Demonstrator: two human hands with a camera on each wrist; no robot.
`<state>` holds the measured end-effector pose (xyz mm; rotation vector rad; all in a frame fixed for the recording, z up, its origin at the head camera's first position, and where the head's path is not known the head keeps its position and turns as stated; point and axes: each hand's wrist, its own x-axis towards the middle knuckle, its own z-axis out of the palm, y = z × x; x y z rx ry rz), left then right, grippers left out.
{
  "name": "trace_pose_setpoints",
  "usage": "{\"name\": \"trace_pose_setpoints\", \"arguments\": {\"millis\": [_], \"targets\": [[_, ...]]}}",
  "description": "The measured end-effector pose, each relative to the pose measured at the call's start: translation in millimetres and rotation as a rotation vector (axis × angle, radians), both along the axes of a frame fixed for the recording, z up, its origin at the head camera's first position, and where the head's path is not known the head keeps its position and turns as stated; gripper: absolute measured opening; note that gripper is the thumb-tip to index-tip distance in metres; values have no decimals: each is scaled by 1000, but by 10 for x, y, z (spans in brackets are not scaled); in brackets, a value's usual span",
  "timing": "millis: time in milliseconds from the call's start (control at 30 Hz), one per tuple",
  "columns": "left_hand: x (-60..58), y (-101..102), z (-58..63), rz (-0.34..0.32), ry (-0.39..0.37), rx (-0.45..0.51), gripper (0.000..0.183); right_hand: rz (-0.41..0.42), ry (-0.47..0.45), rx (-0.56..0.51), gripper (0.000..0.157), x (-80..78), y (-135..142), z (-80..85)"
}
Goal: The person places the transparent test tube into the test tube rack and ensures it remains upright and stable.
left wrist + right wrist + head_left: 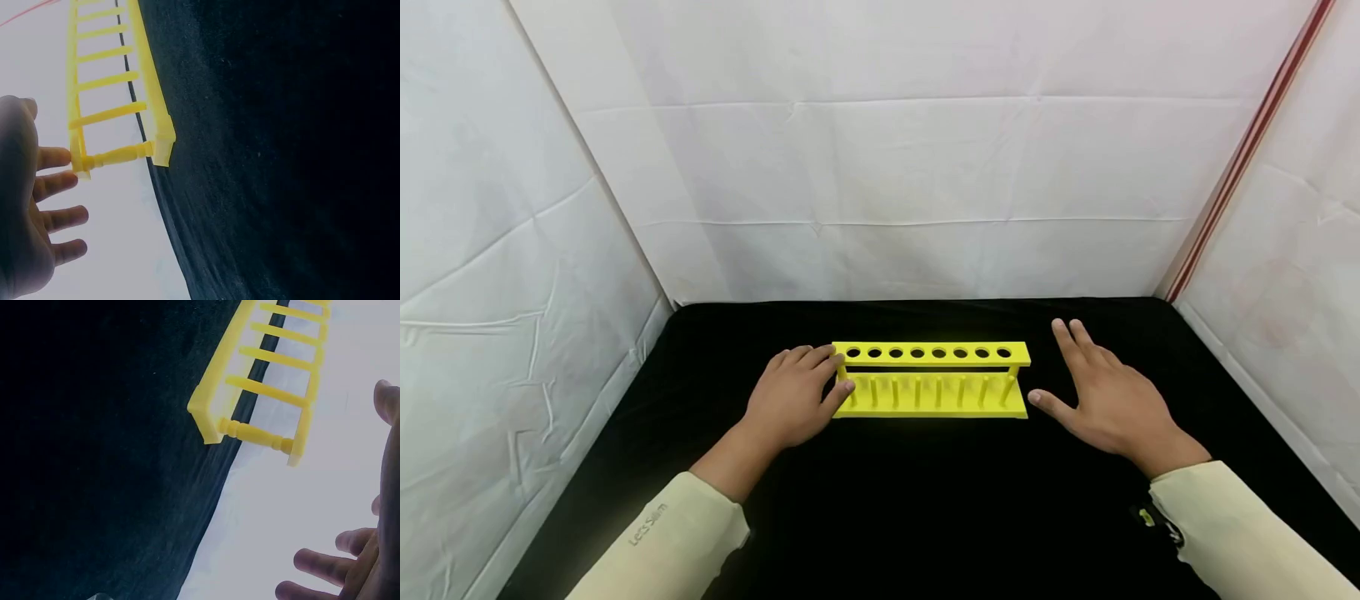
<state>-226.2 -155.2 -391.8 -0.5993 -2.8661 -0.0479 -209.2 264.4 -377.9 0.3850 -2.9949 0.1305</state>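
While your left hand (792, 398) lies with relaxed fingers touching the left end of the yellow rack (934, 379) mid-counter (925, 508), gripping nothing, your right hand (1105, 398) hovers spread just beside the other end; a one-sided push could slide or tip it.

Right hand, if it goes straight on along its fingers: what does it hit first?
Likely nothing: the right hand points past the yellow rack end, over bare black cloth toward the white back wall. Depth unclear.
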Motion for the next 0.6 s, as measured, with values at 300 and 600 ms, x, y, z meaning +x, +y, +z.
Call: {"name": "trace_pose_setpoints", "arguments": {"millis": [300, 600], "targets": [[-2, -27, -24, -2, -18, 27, 60, -2, -10, 24, 95, 20, 63, 0], [-7, 21, -54, -3, -38, 29, 62, -17, -26, 24, 97, 64, 172, 40]]}}
